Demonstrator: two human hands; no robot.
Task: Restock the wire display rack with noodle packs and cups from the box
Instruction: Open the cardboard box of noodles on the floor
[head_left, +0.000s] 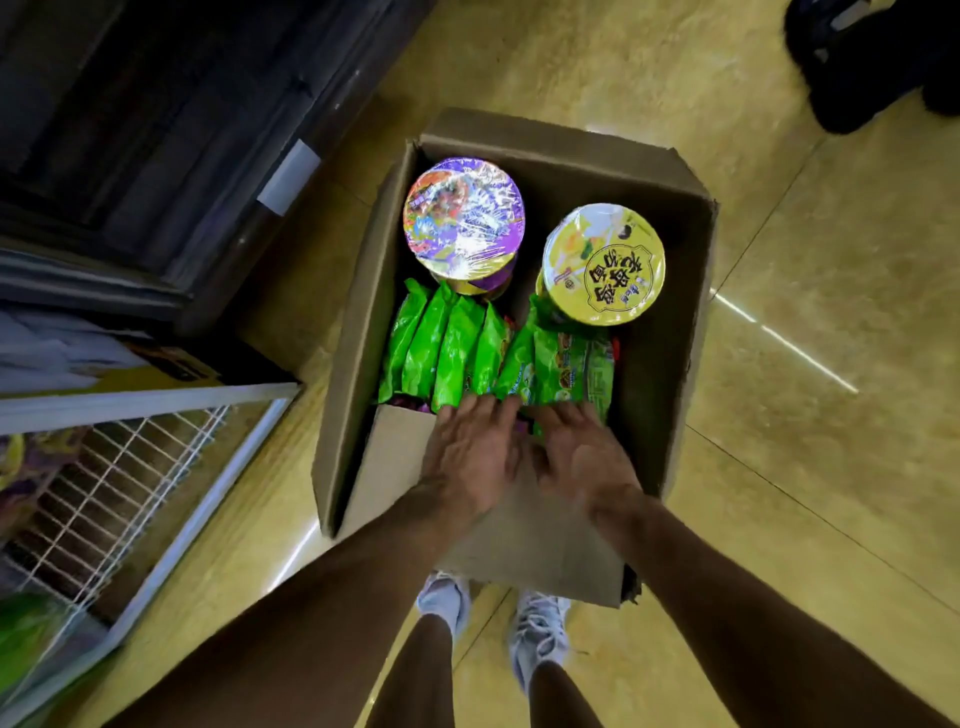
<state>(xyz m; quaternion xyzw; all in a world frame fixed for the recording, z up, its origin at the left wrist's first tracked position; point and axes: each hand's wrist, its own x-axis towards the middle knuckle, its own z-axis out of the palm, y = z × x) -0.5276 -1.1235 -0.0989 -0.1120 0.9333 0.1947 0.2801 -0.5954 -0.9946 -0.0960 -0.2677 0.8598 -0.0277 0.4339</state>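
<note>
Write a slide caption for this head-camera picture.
Both hands reach the green noodle packs in the box.

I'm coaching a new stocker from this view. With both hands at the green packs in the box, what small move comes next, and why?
Probably close both hands around a few green noodle packs and lift. The left hand and right hand lie open at the packs' near ends, gripping nothing yet, inside the box.

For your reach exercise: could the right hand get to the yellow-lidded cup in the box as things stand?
Probably yes: the right hand is already inside the box, and the yellow-lidded cup stands uncovered just beyond the green packs.
</note>
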